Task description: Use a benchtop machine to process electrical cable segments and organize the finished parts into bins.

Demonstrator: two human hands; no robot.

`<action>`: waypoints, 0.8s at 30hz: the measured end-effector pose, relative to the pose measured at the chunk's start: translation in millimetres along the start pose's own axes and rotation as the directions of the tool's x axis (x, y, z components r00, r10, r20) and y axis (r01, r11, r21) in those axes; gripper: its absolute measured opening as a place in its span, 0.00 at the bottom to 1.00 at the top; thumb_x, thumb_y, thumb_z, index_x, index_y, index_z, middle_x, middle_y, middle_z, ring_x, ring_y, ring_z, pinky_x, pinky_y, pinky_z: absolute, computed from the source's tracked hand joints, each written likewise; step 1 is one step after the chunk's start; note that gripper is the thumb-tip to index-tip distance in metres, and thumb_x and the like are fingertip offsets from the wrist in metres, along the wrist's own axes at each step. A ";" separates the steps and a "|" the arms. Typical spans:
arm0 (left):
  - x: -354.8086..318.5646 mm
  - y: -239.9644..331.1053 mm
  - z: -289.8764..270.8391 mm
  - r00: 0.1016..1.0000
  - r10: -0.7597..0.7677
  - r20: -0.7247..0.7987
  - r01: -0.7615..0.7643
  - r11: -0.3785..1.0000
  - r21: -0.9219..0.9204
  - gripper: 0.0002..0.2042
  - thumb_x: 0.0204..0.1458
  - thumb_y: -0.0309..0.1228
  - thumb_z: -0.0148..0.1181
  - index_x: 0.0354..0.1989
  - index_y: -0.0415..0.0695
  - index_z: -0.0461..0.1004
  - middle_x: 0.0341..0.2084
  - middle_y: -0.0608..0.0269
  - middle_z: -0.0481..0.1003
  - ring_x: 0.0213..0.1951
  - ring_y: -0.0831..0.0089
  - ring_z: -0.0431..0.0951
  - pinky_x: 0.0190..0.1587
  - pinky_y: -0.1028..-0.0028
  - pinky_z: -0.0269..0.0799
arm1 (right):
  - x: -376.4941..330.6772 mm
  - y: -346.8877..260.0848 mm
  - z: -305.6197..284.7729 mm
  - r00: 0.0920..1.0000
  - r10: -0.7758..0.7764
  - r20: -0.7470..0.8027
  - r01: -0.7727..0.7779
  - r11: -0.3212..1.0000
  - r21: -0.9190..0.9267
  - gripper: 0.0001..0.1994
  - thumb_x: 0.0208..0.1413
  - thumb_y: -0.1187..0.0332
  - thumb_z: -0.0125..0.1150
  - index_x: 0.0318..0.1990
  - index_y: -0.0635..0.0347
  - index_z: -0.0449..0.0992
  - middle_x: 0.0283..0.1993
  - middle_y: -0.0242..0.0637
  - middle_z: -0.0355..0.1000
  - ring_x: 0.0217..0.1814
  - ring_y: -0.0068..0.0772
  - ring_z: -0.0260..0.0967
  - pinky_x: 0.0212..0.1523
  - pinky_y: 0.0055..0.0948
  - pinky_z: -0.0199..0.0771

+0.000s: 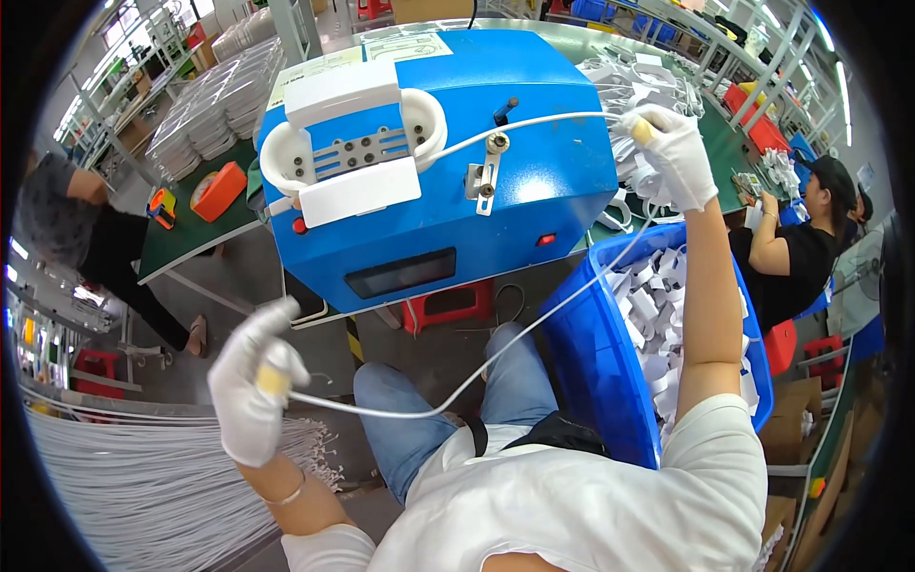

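Note:
My left hand (253, 386), in a white glove with a yellowish patch at the fingers, is closed on one end of a white cable (419, 415). The cable sags across above my lap and rises toward my right hand (672, 157). That gloved hand, raised at the far right of the machine, is closed on a white cable too. From it a stretch runs left to the winding head (367, 151) of a blue benchtop machine (534, 76). The head has two white rounded posts, white plates and a slotted metal bar. Whether both stretches are one cable is hidden behind my right hand.
A blue bin (562, 329) of white pieces stands by my right leg. Coiled white cables (639, 81) lie beyond my right hand; a bundle of straight cables (143, 477) is lower left. An orange tape dispenser (162, 207) sits on the left table. Other people are at both sides.

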State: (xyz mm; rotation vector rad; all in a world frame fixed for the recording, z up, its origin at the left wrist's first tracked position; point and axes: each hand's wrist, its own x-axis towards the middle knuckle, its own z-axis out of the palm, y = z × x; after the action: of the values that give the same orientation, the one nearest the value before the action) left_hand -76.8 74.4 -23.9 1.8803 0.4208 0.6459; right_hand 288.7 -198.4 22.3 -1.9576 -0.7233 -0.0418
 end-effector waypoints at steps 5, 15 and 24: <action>-28.1 -38.8 22.1 0.858 -0.072 0.509 0.218 0.947 -0.235 0.23 0.54 0.41 0.59 0.48 0.32 0.72 0.28 0.56 0.77 0.28 0.78 0.75 0.28 0.81 0.68 | -19.5 29.3 -37.9 0.984 0.177 0.031 -0.179 0.969 0.169 0.13 0.57 0.61 0.58 0.34 0.64 0.76 0.29 0.28 0.72 0.31 0.15 0.65 0.31 0.17 0.66; -54.4 -84.0 135.9 0.506 -0.251 0.825 0.603 0.787 -0.130 0.18 0.57 0.28 0.53 0.56 0.39 0.67 0.44 0.58 0.75 0.46 0.75 0.74 0.49 0.76 0.68 | -43.8 49.2 -52.6 0.988 0.154 -0.010 -0.150 0.974 0.170 0.04 0.52 0.72 0.59 0.32 0.64 0.77 0.28 0.32 0.74 0.29 0.19 0.70 0.29 0.17 0.67; -66.5 -118.1 173.7 0.522 -0.290 0.802 0.588 0.803 -0.093 0.18 0.57 0.30 0.53 0.56 0.39 0.67 0.43 0.58 0.75 0.40 0.75 0.74 0.46 0.75 0.69 | -53.1 48.6 -24.9 0.991 0.135 0.005 -0.133 0.973 0.187 0.06 0.51 0.70 0.61 0.28 0.62 0.74 0.17 0.21 0.60 0.13 0.10 0.49 0.13 0.14 0.42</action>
State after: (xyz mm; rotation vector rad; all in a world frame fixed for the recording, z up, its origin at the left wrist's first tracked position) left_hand -22.5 -45.1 -200.8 1.4161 0.1874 -0.4398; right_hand 276.4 -259.1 -22.1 -1.8197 -0.5676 0.0981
